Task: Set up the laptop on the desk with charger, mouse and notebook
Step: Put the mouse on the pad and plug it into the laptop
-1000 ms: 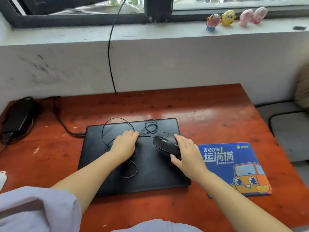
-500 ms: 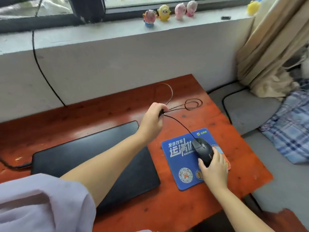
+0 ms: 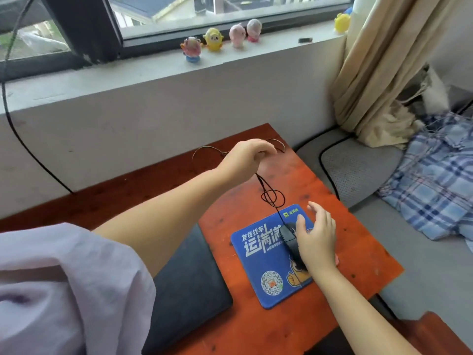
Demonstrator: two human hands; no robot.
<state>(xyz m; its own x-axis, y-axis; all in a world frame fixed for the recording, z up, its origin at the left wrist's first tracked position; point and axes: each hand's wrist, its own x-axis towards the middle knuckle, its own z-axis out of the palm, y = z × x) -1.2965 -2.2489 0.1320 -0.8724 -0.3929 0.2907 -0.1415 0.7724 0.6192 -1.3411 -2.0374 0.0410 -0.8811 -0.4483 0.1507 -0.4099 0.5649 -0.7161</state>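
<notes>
The black wired mouse (image 3: 288, 237) lies on the blue printed mouse pad (image 3: 258, 265) at the right end of the red-brown desk (image 3: 332, 198). My right hand (image 3: 317, 239) rests against the mouse's right side with its fingers spread and lifted. Above the desk's far edge, my left hand (image 3: 247, 158) is raised and pinches the mouse cable (image 3: 272, 197), which hangs in a small loop down to the mouse. The closed black laptop (image 3: 189, 278) lies left of the pad, partly hidden by my left arm and sleeve. No charger or notebook is in view.
Small toy figurines (image 3: 215, 39) stand on the window sill behind the desk. A black cable (image 3: 23, 144) runs down the wall at the left. Right of the desk are a grey cushion (image 3: 358, 170), a plaid cloth (image 3: 435, 180) and a beige curtain (image 3: 384, 73).
The mouse went from the laptop lid to the mouse pad. My left hand carried the cable farther right and higher. My right hand's fingers have opened off the mouse.
</notes>
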